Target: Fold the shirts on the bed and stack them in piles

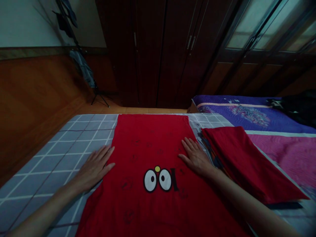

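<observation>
A red T-shirt (148, 144) with a print of two cartoon eyes lies spread flat on a grey checked cloth (81, 141). Its far edge reaches the back of the covered surface, and its near part runs out of view at the bottom. My left hand (98, 163) rests at the shirt's left edge, fingers extended, thumb and fingertips touching the red fabric. Flat on the right side of the shirt lies my right hand (195, 154), its fingers stretched out. Neither hand grips anything.
A stack of folded clothes (251, 161), red on top, sits right of the shirt. Beyond it is a bed with a purple and pink cover (259, 112) and a dark garment (298, 105). Dark wardrobes (163, 52) stand behind; a clothes stand (97, 93) is at back left.
</observation>
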`<state>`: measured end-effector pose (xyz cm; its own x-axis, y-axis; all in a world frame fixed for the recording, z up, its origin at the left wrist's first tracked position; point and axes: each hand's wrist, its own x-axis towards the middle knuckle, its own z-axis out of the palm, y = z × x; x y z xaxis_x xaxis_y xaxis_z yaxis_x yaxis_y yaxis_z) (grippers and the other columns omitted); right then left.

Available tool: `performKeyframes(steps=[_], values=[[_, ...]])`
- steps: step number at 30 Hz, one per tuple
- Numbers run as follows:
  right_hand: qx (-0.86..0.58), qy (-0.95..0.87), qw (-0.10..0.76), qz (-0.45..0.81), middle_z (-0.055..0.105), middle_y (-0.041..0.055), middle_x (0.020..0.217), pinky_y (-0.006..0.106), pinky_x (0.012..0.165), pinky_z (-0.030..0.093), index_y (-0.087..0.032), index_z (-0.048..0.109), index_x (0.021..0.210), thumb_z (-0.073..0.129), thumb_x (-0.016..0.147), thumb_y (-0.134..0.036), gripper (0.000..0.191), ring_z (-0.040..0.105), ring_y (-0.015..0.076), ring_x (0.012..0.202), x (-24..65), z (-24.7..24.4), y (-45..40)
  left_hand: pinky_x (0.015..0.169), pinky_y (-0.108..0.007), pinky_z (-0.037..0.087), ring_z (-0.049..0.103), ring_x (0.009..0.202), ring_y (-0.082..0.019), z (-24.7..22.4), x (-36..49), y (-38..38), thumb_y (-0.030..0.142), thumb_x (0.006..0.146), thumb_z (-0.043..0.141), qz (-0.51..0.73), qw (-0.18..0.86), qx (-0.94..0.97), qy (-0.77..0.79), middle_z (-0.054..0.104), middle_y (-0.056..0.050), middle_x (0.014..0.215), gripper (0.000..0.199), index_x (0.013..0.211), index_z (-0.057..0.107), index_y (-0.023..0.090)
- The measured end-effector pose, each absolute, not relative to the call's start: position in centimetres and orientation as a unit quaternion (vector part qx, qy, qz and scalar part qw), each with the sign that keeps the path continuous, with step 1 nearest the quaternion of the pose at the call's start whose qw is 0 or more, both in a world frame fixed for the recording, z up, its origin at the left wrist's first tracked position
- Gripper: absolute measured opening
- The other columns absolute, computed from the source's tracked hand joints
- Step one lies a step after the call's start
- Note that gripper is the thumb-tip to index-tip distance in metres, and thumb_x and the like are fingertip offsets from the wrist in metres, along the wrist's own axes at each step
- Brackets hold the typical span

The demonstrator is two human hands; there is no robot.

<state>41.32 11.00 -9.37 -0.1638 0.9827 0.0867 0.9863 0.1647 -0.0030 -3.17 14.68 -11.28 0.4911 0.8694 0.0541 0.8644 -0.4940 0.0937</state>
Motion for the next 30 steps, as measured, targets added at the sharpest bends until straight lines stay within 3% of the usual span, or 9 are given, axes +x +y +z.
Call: performKeyframes(steps=[4, 8, 12, 15, 20, 25, 28, 30], values=[[-0.648, -0.759, 0.049, -0.041, 0.029, 0.0208, 0.147, 0.049, 0.112, 0.022, -0.002, 0.037, 0.14, 0.037, 0.09, -0.057, 0.074, 0.021, 0.032, 0.138, 40.2, -9.1, 9.4, 0.11, -0.049, 0.027, 0.031, 0.136, -0.029, -11.3, -5.7, 11.2, 0.048, 0.094, 0.033, 0.082, 0.056, 0.84, 0.533, 0.035, -0.014, 0.148, 0.057, 0.138, 0.041, 0.013], [-0.52, -0.851, 0.065, 0.033, 0.022, 0.0163, 0.151, 0.049, 0.112, 0.023, -0.011, 0.032, 0.144, 0.039, 0.089, -0.059, 0.073, 0.016, 0.0297, 0.14, 32.5, -8.1, 6.9, 0.105, -0.044, 0.038, 0.041, 0.13, -0.028, -10.2, -4.3, 7.4, 0.051, 0.088, 0.046, 0.113, 0.083, 0.85, 0.508, 0.045, -0.011, 0.142, 0.045, 0.118, 0.057, 0.02], [-0.407, -0.908, 0.068, 0.078, 0.022, 0.0114, 0.152, 0.047, 0.113, 0.02, -0.017, 0.028, 0.146, 0.034, 0.089, -0.064, 0.074, 0.013, 0.0265, 0.141, 29.6, -8.1, 5.9, 0.101, -0.041, 0.042, 0.048, 0.123, -0.027, -9.0, -3.7, 5.0, 0.052, 0.083, 0.055, 0.119, 0.111, 0.841, 0.515, 0.05, -0.01, 0.135, 0.033, 0.093, 0.061, 0.021], [-0.47, -0.88, 0.055, 0.038, 0.024, 0.0138, 0.151, 0.049, 0.112, 0.021, -0.013, 0.032, 0.144, 0.034, 0.09, -0.062, 0.073, 0.016, 0.0286, 0.14, 32.4, -8.9, 6.5, 0.095, -0.038, 0.045, 0.055, 0.112, -0.027, -8.2, -4.4, 3.8, 0.052, 0.083, 0.054, 0.131, 0.158, 0.815, 0.542, 0.06, -0.007, 0.12, 0.031, 0.082, 0.062, 0.022], [-0.567, -0.82, 0.061, -0.045, 0.024, 0.0158, 0.151, 0.05, 0.111, 0.023, -0.009, 0.033, 0.143, 0.033, 0.091, -0.06, 0.072, 0.017, 0.0294, 0.14, 37.8, -10.0, 6.7, 0.068, -0.029, 0.051, 0.065, 0.076, -0.021, -7.9, -5.9, 2.9, 0.054, 0.084, 0.046, 0.158, 0.302, 0.67, 0.66, 0.066, -0.001, 0.078, 0.034, 0.082, 0.056, 0.022], [-0.587, -0.807, 0.056, -0.037, 0.024, 0.0183, 0.151, 0.048, 0.112, 0.021, -0.005, 0.034, 0.142, 0.03, 0.091, -0.061, 0.075, 0.014, 0.0288, 0.141, 36.9, -9.9, 6.0, 0.071, -0.029, 0.05, 0.067, 0.081, -0.024, -8.4, -6.3, 2.9, 0.053, 0.078, 0.054, 0.196, 0.368, 0.603, 0.679, 0.07, -0.003, 0.088, 0.033, 0.093, 0.056, 0.023], [-0.566, -0.823, 0.051, -0.003, 0.023, 0.0192, 0.15, 0.049, 0.113, 0.018, -0.005, 0.034, 0.142, 0.03, 0.091, -0.061, 0.076, 0.012, 0.03, 0.141, 34.4, -9.4, 6.6, 0.07, -0.03, 0.049, 0.067, 0.079, -0.025, -8.1, -6.0, 2.9, 0.05, 0.074, 0.059, 0.171, 0.343, 0.609, 0.694, 0.071, 0.0, 0.083, 0.035, 0.1, 0.06, 0.027], [-0.54, -0.84, 0.05, 0.027, 0.022, 0.0196, 0.151, 0.05, 0.113, 0.017, -0.005, 0.033, 0.143, 0.033, 0.091, -0.061, 0.076, 0.011, 0.0314, 0.141, 31.9, -8.9, 7.2, 0.066, -0.028, 0.049, 0.067, 0.074, -0.024, -7.6, -5.8, 2.8, 0.048, 0.072, 0.063, 0.177, 0.347, 0.609, 0.691, 0.07, 0.001, 0.075, 0.031, 0.094, 0.063, 0.026]])
